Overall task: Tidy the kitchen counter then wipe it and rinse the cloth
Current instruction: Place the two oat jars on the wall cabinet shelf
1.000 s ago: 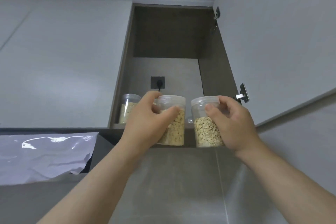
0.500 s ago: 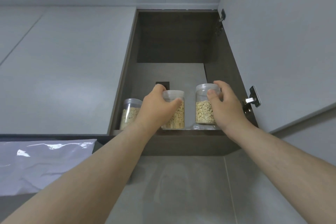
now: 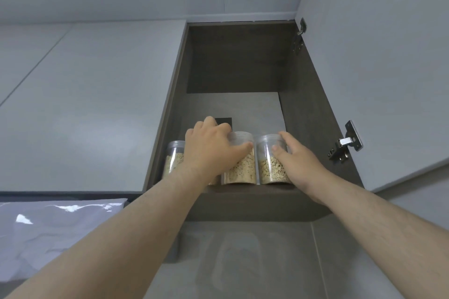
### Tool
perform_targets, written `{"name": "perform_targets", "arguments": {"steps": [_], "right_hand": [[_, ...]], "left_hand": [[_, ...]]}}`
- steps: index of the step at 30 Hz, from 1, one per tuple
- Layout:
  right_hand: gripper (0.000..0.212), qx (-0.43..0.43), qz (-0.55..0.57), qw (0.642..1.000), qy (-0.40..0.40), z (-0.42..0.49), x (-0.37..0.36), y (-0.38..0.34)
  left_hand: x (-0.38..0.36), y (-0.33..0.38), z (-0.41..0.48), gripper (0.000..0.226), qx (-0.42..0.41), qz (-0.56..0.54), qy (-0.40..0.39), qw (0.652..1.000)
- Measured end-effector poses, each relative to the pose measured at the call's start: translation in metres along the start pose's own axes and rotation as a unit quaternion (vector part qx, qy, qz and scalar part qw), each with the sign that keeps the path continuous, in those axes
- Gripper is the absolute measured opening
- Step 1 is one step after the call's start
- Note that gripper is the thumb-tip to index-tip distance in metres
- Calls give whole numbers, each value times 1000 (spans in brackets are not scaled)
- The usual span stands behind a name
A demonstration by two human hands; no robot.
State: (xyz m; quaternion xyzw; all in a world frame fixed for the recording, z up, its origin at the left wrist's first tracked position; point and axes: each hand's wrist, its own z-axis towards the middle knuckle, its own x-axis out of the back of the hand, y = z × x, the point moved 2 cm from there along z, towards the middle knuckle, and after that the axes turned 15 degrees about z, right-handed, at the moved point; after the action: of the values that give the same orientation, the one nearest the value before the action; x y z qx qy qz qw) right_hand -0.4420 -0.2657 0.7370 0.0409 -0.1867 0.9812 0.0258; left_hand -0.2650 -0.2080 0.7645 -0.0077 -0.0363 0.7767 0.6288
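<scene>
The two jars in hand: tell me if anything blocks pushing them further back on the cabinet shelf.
Nothing visible does. Behind the middle jar and right jar the shelf shows only bare back wall with a dark socket. A third jar stands apart at left.

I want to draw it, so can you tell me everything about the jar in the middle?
The middle jar is a clear, round plastic tub with a see-through lid, a bit over half full of pale flakes like oats. It stands upright near the front edge of the dark cupboard shelf, between two similar jars, very close to the right-hand one. The left hand wraps over its top and left side, with the thumb across the front.
</scene>
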Motion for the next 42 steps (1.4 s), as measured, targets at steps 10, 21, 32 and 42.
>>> {"name": "perform_targets", "arguments": {"steps": [10,21,32,42], "right_hand": [[61,-39,52,997,-42,-1,0,-1],[75,-58,35,996,-63,-7,3,-6],[76,-71,-5,992,-106,-7,5,-7],[82,-40,-71,989,-125,5,9,4]], "left_hand": [[-11,-13,19,51,-60,-127,-163,977],[-16,-17,22,37,-70,-122,-197,970],[-21,-17,23,41,-69,-94,-194,974],[-26,-15,23,48,-67,-67,-176,980]]}}
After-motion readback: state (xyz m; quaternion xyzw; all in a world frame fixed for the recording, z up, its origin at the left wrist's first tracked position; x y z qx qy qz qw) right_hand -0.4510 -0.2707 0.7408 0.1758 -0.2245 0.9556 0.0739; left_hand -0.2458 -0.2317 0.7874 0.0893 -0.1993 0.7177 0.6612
